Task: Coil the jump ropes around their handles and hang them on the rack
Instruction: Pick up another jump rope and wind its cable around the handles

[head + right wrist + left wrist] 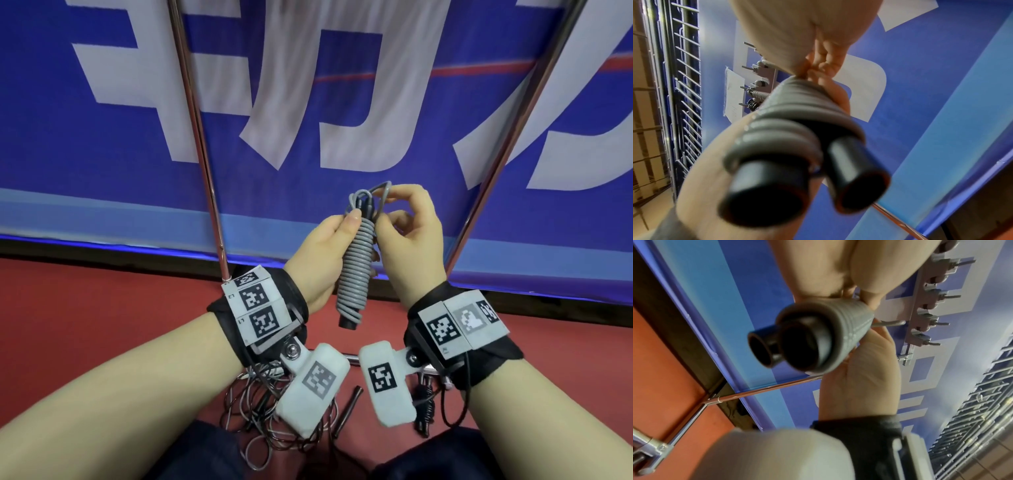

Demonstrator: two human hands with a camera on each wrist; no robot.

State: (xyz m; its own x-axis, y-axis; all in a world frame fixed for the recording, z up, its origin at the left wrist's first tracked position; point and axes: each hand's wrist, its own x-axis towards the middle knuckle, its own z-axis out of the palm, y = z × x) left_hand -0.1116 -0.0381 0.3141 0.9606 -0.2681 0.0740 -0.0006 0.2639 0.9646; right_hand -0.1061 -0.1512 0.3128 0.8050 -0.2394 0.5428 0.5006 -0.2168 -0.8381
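Grey plastic cord, wound in tight turns around a pair of black tube-shaped handles, forms the coiled grey jump rope (356, 270) held upright in the air at the middle of the head view, in front of a blue fabric banner with large white lettering (308, 102). The left hand (322, 253) wraps around the coil from the left, fingers curled behind it and the thumb pressed flat against the upper turns. The right hand (411, 236) is at the top of the bundle, its thumb and forefinger pinched together on a small loose loop of grey cord that sticks up above the coil; its other fingers are bent and loosely spread. Two black handle ends poke out below the last turn of cord, and both wrist views look straight up at these open ends.

Behind the hands, two slanted shiny metal poles of the rack frame (198, 137) rise on either side. In the left wrist view a grey rack bar with a row of metal hooks (920, 305) sits high against the banner; the right wrist view shows one coiled rope already hanging there.

On the red floor (102, 301) near the bottom edge lies a tangle of thin loose jump ropes with dark handles (260, 407), well below the hands.
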